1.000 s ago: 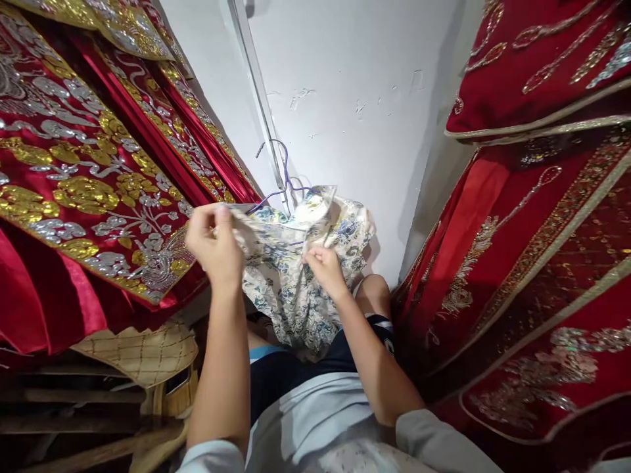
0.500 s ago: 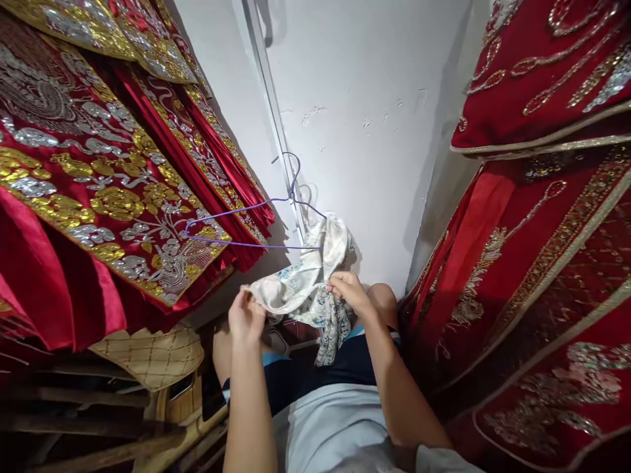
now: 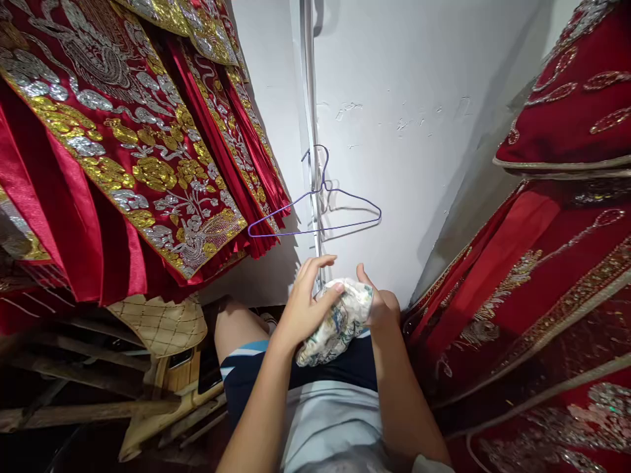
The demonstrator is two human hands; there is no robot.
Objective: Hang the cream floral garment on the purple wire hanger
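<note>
A white garment with a blue-green floral print point(image 3: 332, 328) is bunched into a loose bundle above my lap, between my two hands. My left hand point(image 3: 308, 299) is at the bundle's upper left, its fingers stretched out past the cloth and its thumb lying across the top. At the right side, my right hand point(image 3: 373, 303) has its palm against the bundle. Its thumb points up, and its other fingers are hidden behind the cloth. A thin purple clothes hanger point(image 3: 315, 231) hangs bare on the wall just beyond my hands.
Red costumes with gold and silver sequins point(image 3: 152, 174) hang at the left, and more beaded red garments point(image 3: 522, 263) at the right. A bamboo chair point(image 3: 170, 387) with a quilted yellowish cloth point(image 3: 162, 322) stands at lower left. A white wall point(image 3: 394, 79) with a metal strip is ahead.
The floral garment has come off the hanger's right arm and gone from spread between my hands to bunched up. My left hand moved right, closer to my right hand. The view has shifted.
</note>
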